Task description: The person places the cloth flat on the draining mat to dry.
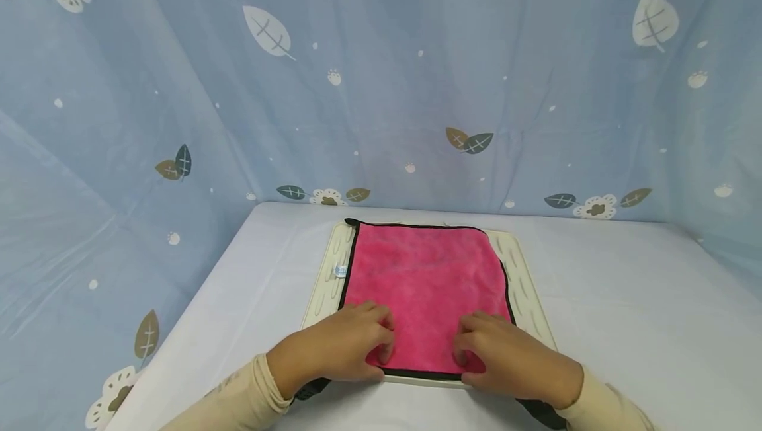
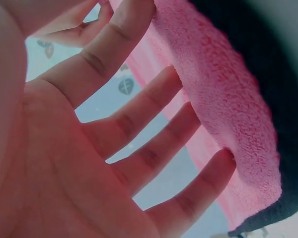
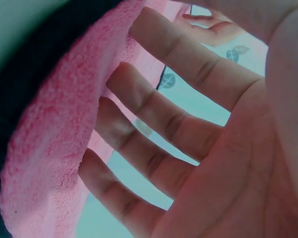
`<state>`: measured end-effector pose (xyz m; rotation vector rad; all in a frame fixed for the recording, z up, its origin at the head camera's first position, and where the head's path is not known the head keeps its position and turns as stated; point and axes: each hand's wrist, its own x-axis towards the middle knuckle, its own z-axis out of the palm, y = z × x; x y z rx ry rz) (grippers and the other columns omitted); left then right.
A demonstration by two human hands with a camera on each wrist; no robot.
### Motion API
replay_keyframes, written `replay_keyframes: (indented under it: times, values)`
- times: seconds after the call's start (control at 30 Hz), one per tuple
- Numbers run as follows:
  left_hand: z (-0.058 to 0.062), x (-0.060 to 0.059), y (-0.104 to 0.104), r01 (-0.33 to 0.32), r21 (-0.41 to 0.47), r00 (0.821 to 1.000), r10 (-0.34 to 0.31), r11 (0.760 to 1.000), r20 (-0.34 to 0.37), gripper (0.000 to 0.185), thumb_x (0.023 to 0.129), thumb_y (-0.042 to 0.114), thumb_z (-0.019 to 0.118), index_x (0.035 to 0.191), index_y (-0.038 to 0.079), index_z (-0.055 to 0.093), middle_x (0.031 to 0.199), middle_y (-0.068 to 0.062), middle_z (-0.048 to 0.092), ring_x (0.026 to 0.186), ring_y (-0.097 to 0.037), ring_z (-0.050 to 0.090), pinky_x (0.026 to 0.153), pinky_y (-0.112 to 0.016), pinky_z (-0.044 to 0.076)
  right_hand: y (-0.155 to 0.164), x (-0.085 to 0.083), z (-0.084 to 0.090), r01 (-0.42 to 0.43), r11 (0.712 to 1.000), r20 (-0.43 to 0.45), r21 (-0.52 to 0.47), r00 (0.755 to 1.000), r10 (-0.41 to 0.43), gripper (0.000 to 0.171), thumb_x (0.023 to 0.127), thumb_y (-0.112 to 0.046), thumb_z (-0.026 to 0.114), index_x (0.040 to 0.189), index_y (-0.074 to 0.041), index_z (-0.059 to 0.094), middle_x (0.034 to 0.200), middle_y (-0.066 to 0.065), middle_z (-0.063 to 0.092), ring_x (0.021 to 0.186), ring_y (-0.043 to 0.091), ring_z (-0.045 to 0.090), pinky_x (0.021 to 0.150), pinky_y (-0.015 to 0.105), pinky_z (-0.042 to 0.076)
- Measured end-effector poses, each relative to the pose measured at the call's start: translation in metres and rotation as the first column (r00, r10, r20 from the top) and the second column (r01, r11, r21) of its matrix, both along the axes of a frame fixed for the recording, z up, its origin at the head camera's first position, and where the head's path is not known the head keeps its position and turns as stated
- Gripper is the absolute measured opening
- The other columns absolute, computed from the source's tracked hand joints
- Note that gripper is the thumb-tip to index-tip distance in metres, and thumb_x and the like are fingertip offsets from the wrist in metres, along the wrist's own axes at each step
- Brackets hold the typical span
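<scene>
A pink fleece towel [image 1: 425,279] with a black hem lies flat on a cream ribbed mat [image 1: 326,282]. Both hands rest on its near edge. My left hand [image 1: 372,342] lies on the near left part, fingers spread and only slightly bent, fingertips on the pile. My right hand [image 1: 476,345] lies the same way on the near right part. In the left wrist view the left hand [image 2: 89,163] shows straight fingers touching the towel [image 2: 228,99]. The right wrist view has the right hand [image 3: 198,163] touching the towel [image 3: 54,139] likewise.
The mat sits on a white table [image 1: 625,312]. A blue curtain [image 1: 381,87] printed with leaves and flowers encloses the table at the back and on both sides. A small white label [image 1: 340,271] sticks out of the towel's left hem.
</scene>
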<state>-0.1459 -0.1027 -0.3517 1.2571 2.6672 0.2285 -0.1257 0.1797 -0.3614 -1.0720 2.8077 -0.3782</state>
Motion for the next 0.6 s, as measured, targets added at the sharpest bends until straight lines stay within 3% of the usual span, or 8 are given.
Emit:
replay_keyframes:
  times: [0.13,0.33,0.53,0.6]
  values:
    - [-0.0002,-0.0003,-0.0007,0.001,0.005,1.0,-0.001,1.0,0.013,0.025,0.077,0.034,0.085,0.073,0.034,0.061,0.104,0.014,0.056,0.099,-0.004,0.049,0.084,-0.028,0.044,-0.0001,-0.0006,0.0002,0.018,0.999,-0.043,0.037,0.999,-0.016,0.026,0.07,-0.026,0.087,0.079,-0.031,0.063,0.085,-0.016,0.05,0.082,0.003,0.045,0.069,0.027,0.045]
    - [-0.0013,-0.0007,-0.0016,0.003,0.007,1.0,-0.003,1.0,-0.021,0.024,0.078,0.034,0.084,0.072,0.033,0.06,0.105,0.012,0.057,0.102,-0.006,0.051,0.086,-0.03,0.046,-0.0039,0.0018,0.0007,0.058,0.994,-0.125,0.095,0.991,-0.045,0.026,0.068,-0.018,0.084,0.078,-0.028,0.062,0.078,-0.015,0.048,0.076,0.005,0.043,0.066,0.031,0.042]
    - [-0.0026,-0.0004,-0.0002,-0.011,0.006,1.0,0.011,1.0,-0.029,0.027,0.077,0.039,0.084,0.074,0.032,0.059,0.104,0.013,0.056,0.1,-0.005,0.05,0.084,-0.03,0.045,-0.005,0.0005,-0.0011,0.013,0.998,-0.166,0.058,0.986,-0.003,0.029,0.069,-0.005,0.073,0.07,-0.026,0.053,0.067,-0.016,0.04,0.066,0.002,0.039,0.071,0.031,0.042]
    - [-0.0029,-0.0001,0.0007,-0.018,-0.007,0.999,0.017,1.0,-0.03,0.026,0.078,0.043,0.084,0.082,0.031,0.06,0.103,0.014,0.056,0.1,-0.005,0.049,0.084,-0.031,0.045,-0.0038,0.0005,-0.0007,0.001,0.999,-0.155,0.038,0.988,0.005,0.029,0.07,-0.006,0.072,0.07,-0.026,0.051,0.066,-0.017,0.038,0.064,0.001,0.037,0.069,0.03,0.04]
